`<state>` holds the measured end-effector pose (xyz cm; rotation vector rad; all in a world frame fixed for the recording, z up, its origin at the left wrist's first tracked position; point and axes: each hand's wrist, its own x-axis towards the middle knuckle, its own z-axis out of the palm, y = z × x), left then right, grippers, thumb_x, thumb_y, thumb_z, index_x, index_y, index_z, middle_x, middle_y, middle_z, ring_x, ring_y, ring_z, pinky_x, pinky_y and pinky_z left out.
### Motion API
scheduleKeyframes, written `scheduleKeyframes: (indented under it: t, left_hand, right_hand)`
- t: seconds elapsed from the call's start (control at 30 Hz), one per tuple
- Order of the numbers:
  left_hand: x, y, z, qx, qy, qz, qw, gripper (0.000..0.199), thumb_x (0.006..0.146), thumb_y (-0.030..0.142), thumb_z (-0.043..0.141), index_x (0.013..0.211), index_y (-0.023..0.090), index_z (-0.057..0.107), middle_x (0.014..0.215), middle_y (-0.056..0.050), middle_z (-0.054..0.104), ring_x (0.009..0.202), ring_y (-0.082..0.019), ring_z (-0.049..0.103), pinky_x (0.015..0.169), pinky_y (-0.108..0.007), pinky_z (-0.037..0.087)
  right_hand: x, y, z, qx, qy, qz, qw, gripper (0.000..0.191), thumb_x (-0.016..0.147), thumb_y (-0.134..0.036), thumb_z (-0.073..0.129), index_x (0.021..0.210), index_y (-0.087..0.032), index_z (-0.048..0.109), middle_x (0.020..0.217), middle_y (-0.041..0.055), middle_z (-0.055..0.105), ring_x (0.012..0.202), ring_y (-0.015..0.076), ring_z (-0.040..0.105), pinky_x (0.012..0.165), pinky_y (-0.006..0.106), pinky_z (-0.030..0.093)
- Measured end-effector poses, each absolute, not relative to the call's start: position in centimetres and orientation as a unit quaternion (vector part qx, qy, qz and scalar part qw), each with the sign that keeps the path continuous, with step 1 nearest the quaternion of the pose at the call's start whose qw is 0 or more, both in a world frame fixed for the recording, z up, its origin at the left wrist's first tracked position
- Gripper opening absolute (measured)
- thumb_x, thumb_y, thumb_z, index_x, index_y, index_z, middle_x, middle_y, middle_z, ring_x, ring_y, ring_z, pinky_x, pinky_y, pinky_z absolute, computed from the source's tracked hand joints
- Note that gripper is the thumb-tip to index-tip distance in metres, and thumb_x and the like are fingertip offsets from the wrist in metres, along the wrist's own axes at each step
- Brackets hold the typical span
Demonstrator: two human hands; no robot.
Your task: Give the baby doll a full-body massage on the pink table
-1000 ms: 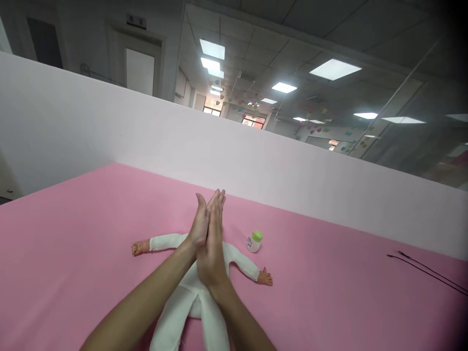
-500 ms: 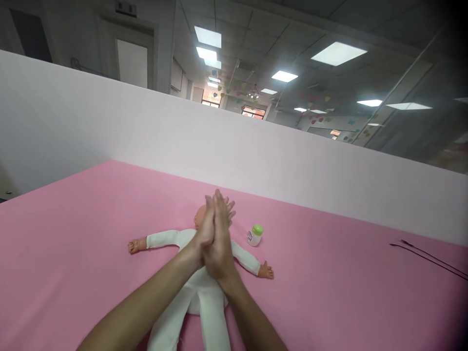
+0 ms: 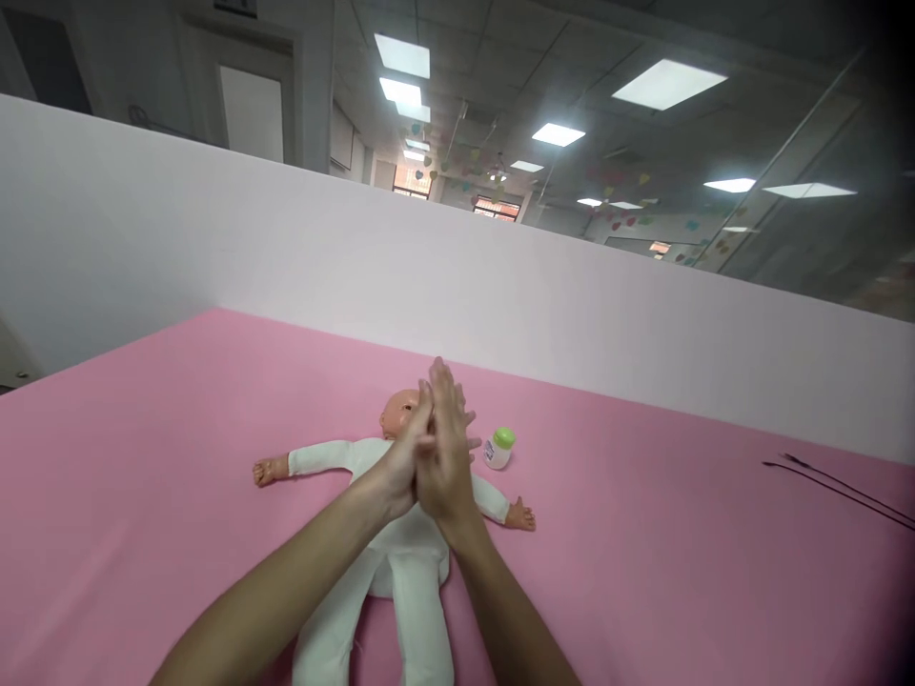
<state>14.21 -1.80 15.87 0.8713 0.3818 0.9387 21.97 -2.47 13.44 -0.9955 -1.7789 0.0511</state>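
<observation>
Looking at 2 bare hands here: left hand (image 3: 404, 465) flat against right hand (image 3: 444, 465), palm to palm, fingers stretched out and a bit fanned, kinda blurry. Not gripping anything as far as visible; can't tell about anything smeared between the palms. Held above a doll (image 3: 410, 543) in white cloth, laid face-up on the pink surface (image 3: 157, 476), arms out, head half hidden behind the fingers.

Would worry most about the small jar (image 3: 498, 450) with the green lid, standing upright near 1 of the doll's outstretched arms. Showing just beside the nearest fingertips in this view, though hard to judge depth. Swing a hand out carelessly and could easily tip it or send it rolling toward the white panel (image 3: 457, 286). Probably no spill, going by a lid seemingly on, but wouldn't bet on it.

Also, lower blindly and might bump the doll's face, being partly blocked from view. With slippery palms, could skid on the cloth and shove the doll sideways. Wouldn't fret about the thin dark cords (image 3: 798, 462), well apart off to the right.
</observation>
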Motion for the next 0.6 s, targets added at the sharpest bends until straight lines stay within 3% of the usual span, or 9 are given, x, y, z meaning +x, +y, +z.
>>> scheduleKeyframes:
  t: [0.13, 0.27, 0.37, 0.5, 0.6]
  left_hand:
    - [14.1, -1.8, 16.6, 0.375, 0.206, 0.46, 0.778, 0.084, 0.089, 0.083, 0.038, 0.148, 0.025, 0.054, 0.16, -0.01, 0.046, 0.149, -0.033, 0.039, 0.125, -0.046, 0.029]
    - [13.3, -0.8, 16.6, 0.38, 0.184, 0.499, 0.757, 0.085, 0.091, 0.084, 0.027, 0.153, 0.031, 0.046, 0.165, -0.005, 0.037, 0.153, -0.03, 0.032, 0.125, -0.045, 0.028]
    - [13.2, -0.7, 16.4, 0.395, 0.176, 0.494, 0.754, 0.085, 0.091, 0.084, 0.024, 0.155, 0.03, 0.044, 0.162, -0.006, 0.041, 0.151, -0.032, 0.034, 0.123, -0.046, 0.032]
    - [12.8, -0.7, 16.8, 0.426, 0.174, 0.451, 0.765, 0.088, 0.092, 0.083, 0.024, 0.15, 0.022, 0.052, 0.15, -0.013, 0.057, 0.143, -0.034, 0.048, 0.119, -0.047, 0.037]
    - [11.9, 0.3, 17.1, 0.472, 0.166, 0.43, 0.752, 0.091, 0.093, 0.083, 0.016, 0.146, 0.02, 0.057, 0.145, -0.014, 0.061, 0.139, -0.033, 0.052, 0.116, -0.047, 0.04]
  right_hand:
    - [22.8, -1.5, 13.2, -0.462, -0.71, 0.033, 0.53, 0.068, 0.105, -0.061, 0.02, 0.164, -0.028, 0.017, 0.172, 0.0048, 0.015, 0.159, 0.026, 0.01, 0.127, 0.06, 0.019]
    - [20.7, -2.2, 12.0, -0.414, -0.756, 0.001, 0.507, 0.078, 0.101, -0.069, 0.023, 0.164, -0.024, 0.016, 0.172, 0.008, 0.015, 0.158, 0.0311, 0.013, 0.126, 0.06, 0.022]
    - [20.4, -2.1, 12.0, -0.397, -0.771, -0.017, 0.499, 0.086, 0.097, -0.074, 0.032, 0.164, -0.022, 0.017, 0.17, 0.01, 0.022, 0.157, 0.0338, 0.019, 0.125, 0.059, 0.025]
    - [23.1, -0.5, 12.8, -0.419, -0.747, -0.035, 0.515, 0.063, 0.103, -0.063, 0.032, 0.156, -0.029, 0.041, 0.163, 0.0053, 0.04, 0.154, 0.0293, 0.029, 0.127, 0.059, 0.015]
    - [25.7, 1.2, 12.9, -0.452, -0.678, 0.07, 0.576, 0.052, 0.104, -0.055, 0.038, 0.148, -0.029, 0.051, 0.157, 0.0058, 0.049, 0.148, 0.0261, 0.04, 0.123, 0.053, 0.03]
